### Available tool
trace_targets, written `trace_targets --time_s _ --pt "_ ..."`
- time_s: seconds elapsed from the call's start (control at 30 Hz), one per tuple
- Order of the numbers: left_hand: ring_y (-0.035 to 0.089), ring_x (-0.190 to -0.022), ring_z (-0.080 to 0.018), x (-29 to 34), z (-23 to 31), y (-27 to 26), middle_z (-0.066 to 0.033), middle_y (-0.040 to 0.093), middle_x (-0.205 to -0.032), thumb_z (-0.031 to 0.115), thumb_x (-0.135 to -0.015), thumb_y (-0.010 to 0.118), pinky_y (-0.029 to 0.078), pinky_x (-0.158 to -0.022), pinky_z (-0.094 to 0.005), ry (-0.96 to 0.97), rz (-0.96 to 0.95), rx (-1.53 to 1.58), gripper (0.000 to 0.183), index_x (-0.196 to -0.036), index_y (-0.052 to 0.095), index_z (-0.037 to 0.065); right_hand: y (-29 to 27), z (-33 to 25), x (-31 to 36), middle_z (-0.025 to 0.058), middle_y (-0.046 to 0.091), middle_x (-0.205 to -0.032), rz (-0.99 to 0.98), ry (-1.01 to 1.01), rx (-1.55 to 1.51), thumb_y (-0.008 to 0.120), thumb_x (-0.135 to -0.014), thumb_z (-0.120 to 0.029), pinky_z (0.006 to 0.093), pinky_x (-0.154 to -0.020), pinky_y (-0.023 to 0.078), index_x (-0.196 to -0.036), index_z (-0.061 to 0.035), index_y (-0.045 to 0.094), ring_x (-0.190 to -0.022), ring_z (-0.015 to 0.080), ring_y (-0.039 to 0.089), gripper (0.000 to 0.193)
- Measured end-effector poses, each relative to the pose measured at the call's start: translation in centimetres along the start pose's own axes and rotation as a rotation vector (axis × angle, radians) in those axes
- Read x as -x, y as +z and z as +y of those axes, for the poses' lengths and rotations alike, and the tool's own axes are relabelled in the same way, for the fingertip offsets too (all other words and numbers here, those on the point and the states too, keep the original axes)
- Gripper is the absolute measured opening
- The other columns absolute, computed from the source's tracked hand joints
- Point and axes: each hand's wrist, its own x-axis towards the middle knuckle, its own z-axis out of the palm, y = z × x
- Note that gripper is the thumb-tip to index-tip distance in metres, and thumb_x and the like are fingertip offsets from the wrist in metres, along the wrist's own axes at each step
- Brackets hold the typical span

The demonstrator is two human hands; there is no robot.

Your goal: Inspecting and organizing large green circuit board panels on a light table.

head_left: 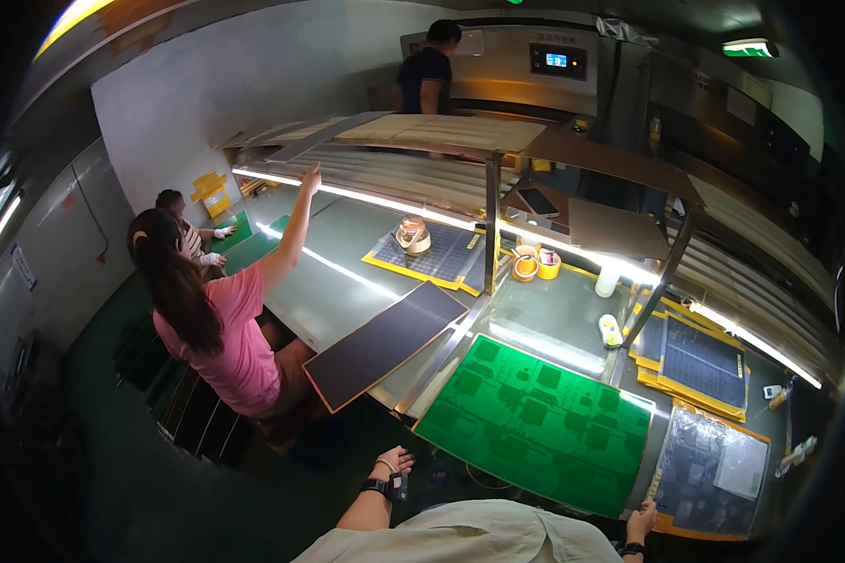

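Lying flat on the tabletop [561, 302], the green board [535, 424] appears placed, later steps not shown, left hand [397, 460] loosely open, right hand [642, 520] near one corner, grip indeterminable.

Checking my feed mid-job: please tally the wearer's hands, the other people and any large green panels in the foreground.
Wearer's hands: 2 (left hand, right hand)
Other people: 3 (pink top, striped top, dark top)
Large green panel: 1
Total: 6

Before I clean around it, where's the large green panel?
In the head view, the large green panel lies below and right of centre, between the brown-edged dark panel and the right hand.
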Motion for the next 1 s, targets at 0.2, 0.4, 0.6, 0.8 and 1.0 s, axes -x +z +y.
trace_targets --time_s 0.2,0.4,0.6,0.8,1.0 --pt "0.055 -0.094 -0.026 0.1 -0.2 0.0 -0.0112 0.052 -0.111 0.035 -0.085 0.038 0.045 -0.071 -0.0381 0.02 0.007 -0.032 0.043 -0.117 0.039 0.006 -0.3 -0.4 0.1 0.0113 0.046 -0.076 -0.007 0.029 0.038 0.05 -0.059 0.005 0.0375 -0.065 0.038 -0.084 -0.0061 0.045 -0.072 0.0282 0.048 0.027" --pt "0.055 -0.095 -0.0266 -0.6 -0.5 -0.4 -0.0114 0.052 -0.111 0.036 -0.085 0.039 0.045 -0.071 -0.0385 0.011 0.007 -0.022 0.04 -0.114 0.04 0.008 -0.7 -1.3 0.3 0.0116 0.046 -0.077 -0.008 0.03 0.044 0.05 -0.061 0.005 0.0375 -0.066 0.038 -0.084 -0.0058 0.045 -0.073 0.0281 0.048 0.027" --pt "0.056 -0.085 -0.0237 -1.0 -0.1 -0.4 -0.0086 0.052 -0.109 0.035 -0.084 0.042 0.045 -0.064 -0.0368 0.054 0.016 0.03 0.038 -0.114 0.04 0.011 -0.5 -0.8 0.2 0.0121 0.048 -0.077 0.0 0.013 0.041 0.051 -0.062 0.002 0.0371 -0.065 0.039 -0.083 -0.0049 0.047 -0.072 0.0282 0.049 0.023" --pt "0.055 -0.083 -0.0226 -0.6 1.4 1.6 -0.007 0.048 -0.115 0.033 -0.084 0.046 0.045 -0.061 -0.0348 0.186 0.019 0.033 0.041 -0.121 0.036 0.017 1.0 1.2 -0.4 0.0137 0.053 -0.071 0.004 0.031 -0.03 0.051 -0.064 -0.002 0.0366 -0.062 0.041 -0.076 -0.0008 0.053 -0.068 0.0278 0.052 0.012" --pt "0.055 -0.075 -0.0208 -0.1 2.4 3.6 -0.005 0.05 -0.106 0.031 -0.082 0.049 0.046 -0.054 -0.0301 0.248 0.047 -0.132 0.045 -0.124 0.036 0.018 1.3 0.7 -0.3 0.0155 0.055 -0.066 0.008 0.061 -0.122 0.05 -0.066 -0.004 0.0367 -0.06 0.042 -0.068 0.0011 0.054 -0.065 0.0283 0.054 0.007"
